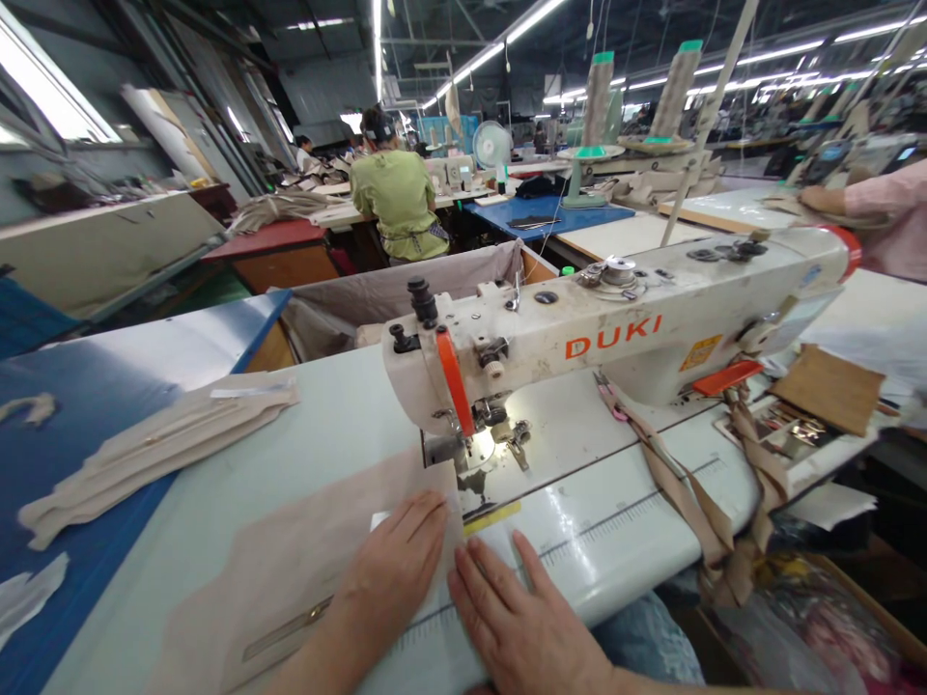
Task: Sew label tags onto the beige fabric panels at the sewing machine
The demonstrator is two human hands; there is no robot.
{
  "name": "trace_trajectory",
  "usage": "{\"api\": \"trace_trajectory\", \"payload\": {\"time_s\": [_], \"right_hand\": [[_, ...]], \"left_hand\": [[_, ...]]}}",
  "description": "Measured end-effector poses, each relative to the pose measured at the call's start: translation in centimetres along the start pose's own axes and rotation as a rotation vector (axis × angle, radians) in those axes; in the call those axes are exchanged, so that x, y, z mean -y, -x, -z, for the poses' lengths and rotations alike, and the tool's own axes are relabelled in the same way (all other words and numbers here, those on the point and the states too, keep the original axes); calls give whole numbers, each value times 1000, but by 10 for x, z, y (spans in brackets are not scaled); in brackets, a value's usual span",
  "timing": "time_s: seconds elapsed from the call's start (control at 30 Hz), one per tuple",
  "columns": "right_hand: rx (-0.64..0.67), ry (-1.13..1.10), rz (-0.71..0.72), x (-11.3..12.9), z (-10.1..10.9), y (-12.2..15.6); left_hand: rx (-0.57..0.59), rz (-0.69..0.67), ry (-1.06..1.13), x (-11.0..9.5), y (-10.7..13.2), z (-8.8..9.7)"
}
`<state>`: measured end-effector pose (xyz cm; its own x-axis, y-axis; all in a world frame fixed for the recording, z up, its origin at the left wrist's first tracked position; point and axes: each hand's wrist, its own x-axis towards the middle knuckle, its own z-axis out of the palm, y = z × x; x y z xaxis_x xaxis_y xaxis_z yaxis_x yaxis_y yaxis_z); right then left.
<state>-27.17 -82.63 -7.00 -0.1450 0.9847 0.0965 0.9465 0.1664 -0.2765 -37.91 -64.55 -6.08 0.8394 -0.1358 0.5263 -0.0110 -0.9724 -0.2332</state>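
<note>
My left hand (402, 550) lies flat on a beige fabric piece (290, 545), fingers close together near its right edge. A zipper (286, 632) is set into the cloth beside my left forearm. My right hand (518, 613) rests with spread fingers on the pale machine bed, its fingertips at the fabric's edge. Just beyond both hands stands a white sewing machine (521, 338) with an orange lever guard. The fabric's far corner reaches the lit needle area (474, 449). A white slip (379, 519) shows partly beside my left hand.
Folded beige pieces (166, 444) lie at left, across the blue table (43, 405). Pink-handled snips (612, 396) and fabric strips (681, 483) lie right of the needle, near a parts tray (789, 434). A person in green (395, 198) sits ahead; a pink sleeve (887, 208) shows at right.
</note>
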Motion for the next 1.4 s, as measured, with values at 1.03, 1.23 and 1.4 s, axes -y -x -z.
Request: {"api": "trace_trajectory", "payload": {"time_s": [1.03,1.23,1.4], "right_hand": [[-134,3,-87,-52,45,-45],[-194,119,29,-60,35,-53],[-205,182,71,-65,30,-54]], "left_hand": [[4,254,146,-10,1,-1],[26,280,145,-12,4,-1],[33,270,131,-12,5,-2]]}}
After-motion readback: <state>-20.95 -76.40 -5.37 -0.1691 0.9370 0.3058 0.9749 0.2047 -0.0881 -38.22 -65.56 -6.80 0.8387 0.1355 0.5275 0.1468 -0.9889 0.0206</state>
